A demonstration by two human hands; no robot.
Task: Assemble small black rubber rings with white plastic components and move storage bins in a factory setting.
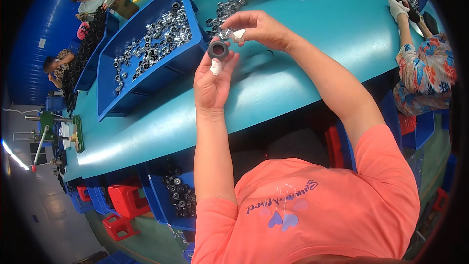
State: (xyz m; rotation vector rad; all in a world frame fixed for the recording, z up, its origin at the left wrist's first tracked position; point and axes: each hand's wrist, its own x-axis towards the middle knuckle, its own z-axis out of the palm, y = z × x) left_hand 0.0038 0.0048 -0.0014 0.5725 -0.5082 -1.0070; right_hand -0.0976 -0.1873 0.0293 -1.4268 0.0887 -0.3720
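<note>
1. Left hand [213,79]: fingers curled round a black ring [212,52], raised at the counter's near edge.
2. Right hand [266,30]: thumb and forefinger nearly together, pinching a shiny part [225,34] just beside the ring.
3. Counter [337,39]: teal, glossy. Blue wall [31,58] at left; red stool [128,201] below.
4. Blue bin [161,85], on counter: many clear-and-black pieces [168,32], spread unevenly.
5. Lower bin [160,196]: dark wheels [181,194], heaped.

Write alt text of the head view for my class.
A person's left hand holds a dark round part, the right hand close beside it, over a turquoise table. At left, a blue bin holds small shiny parts.
</note>
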